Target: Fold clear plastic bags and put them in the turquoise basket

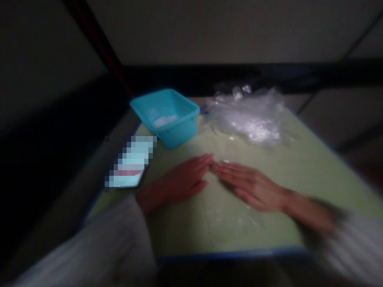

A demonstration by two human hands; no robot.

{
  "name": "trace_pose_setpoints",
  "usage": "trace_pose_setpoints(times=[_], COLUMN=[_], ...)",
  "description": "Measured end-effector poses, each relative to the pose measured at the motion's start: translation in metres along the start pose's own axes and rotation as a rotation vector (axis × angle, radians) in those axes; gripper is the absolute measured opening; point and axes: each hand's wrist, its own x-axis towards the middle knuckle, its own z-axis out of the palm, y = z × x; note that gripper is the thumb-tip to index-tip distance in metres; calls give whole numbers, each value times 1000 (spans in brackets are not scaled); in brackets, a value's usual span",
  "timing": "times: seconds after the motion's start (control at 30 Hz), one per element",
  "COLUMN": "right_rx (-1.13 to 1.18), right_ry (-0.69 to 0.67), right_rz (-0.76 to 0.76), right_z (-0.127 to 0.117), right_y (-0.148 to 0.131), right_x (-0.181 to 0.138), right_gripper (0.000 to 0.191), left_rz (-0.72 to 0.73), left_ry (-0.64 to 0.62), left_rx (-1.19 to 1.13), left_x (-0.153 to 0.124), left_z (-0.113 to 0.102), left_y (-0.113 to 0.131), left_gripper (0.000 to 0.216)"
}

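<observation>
Head view, only one: clear plastic film (221, 213) flat on the worktop (317, 171), lying under and between both hands. Outline faint, but glints show behind the fingertips and again toward the near edge; long axis seems to run far edge to near edge, can't be sure. Left hand (190, 179) comes in from the left edge, right hand (253, 185) from the right; fingertips almost meet over the film, left tips slightly closer to the far edge. Neither hand clearly nearer. Both flat, fingers straight and together, left thumb apart, right thumb lying close alongside. No grasp visible; can't tell if fingertips pinch any film. Heap of clear plastic (251, 117) at far right corner, beyond right hand. Blue tub (181, 133), white contents (165, 120), at far left corner; phone (131, 161) along left edge. Blurry, dim.
</observation>
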Motion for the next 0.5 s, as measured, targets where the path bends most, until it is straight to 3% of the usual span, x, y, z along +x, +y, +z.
trace_pose_setpoints(times=[0.27, 0.5], right_rx=[-147, -199], right_ry=[-75, -136], right_rz=[195, 224], right_z=[-1, 10], right_y=[28, 34], right_x=[-6, -10], right_gripper=[62, 64], left_rz=[-8, -6], left_ry=[-50, -56], left_rx=[46, 22], left_x=[1, 3], left_z=[-3, -4], left_y=[2, 2], left_gripper=[59, 59])
